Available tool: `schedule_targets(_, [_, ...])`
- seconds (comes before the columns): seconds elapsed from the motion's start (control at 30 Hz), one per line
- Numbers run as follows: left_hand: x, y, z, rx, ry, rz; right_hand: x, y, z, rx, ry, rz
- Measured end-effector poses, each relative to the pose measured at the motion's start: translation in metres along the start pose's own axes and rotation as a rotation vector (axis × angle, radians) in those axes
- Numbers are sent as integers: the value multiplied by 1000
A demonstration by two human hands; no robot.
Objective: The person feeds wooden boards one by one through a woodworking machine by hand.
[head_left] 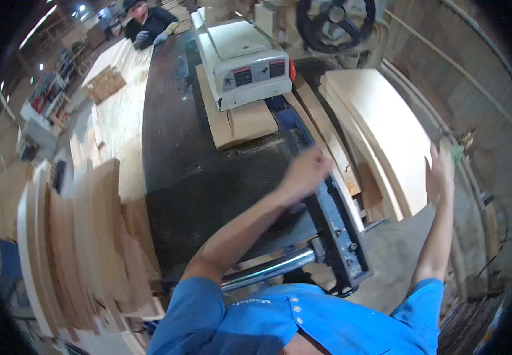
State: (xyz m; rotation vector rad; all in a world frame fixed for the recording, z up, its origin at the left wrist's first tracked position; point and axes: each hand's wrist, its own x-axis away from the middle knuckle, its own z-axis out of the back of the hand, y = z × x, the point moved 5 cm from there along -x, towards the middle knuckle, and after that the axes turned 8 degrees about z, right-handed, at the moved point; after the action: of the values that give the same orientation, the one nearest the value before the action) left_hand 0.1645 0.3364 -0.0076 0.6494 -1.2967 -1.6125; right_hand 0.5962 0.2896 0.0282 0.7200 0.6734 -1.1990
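My left hand is over the dark metal rail of the machine, its fingers curled in; motion blur and the angle hide whether anything is in them. At the right, my right hand is against the outer edge of a stack of pale wooden boards. Its fingers go down past that edge and are mostly hidden. A small blurred green thing shows just beyond it. Ahead stands the machine's pale housing, with a brown board lying partly under it on the dark table.
Several boards stand in a row at the left. A long light wooden surface runs beside the table, with a wood stack on it. A person with gloves leans at the far end. A dark handwheel is behind the housing.
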Motion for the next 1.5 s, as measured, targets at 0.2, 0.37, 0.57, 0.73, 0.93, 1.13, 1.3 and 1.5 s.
schedule_targets(0.2, [-23, 12, -133, 210, -200, 270, 35, -2, -22, -65, -637, -581])
schedule_targets(0.37, [-6, -8, -108, 646, 107, 212, 27, -133, 39, -617, -668, -956])
schedule_targets(0.57, [131, 1, -7, 563, -21, 93, 54, -279, 104, -1596, -172, -1092])
schedule_targets(0.73, [258, -81, 24, 772, 255, 121, 66, -378, 118, -1683, -358, -1150])
schedule_targets(0.93, [297, -120, 66, 305, 442, 375, 76, -420, 55, -1639, -634, -886])
schedule_targets(1.13, [277, -165, 85, -461, 707, 152, 88, -470, 77, -715, -650, 59])
schedule_targets(1.3, [222, -149, 75, -377, 689, 51, 103, -487, 43, -451, -624, 371])
schedule_targets(1.5, [152, -138, 71, -571, 661, -63, 66, -444, -1, -633, -762, 380])
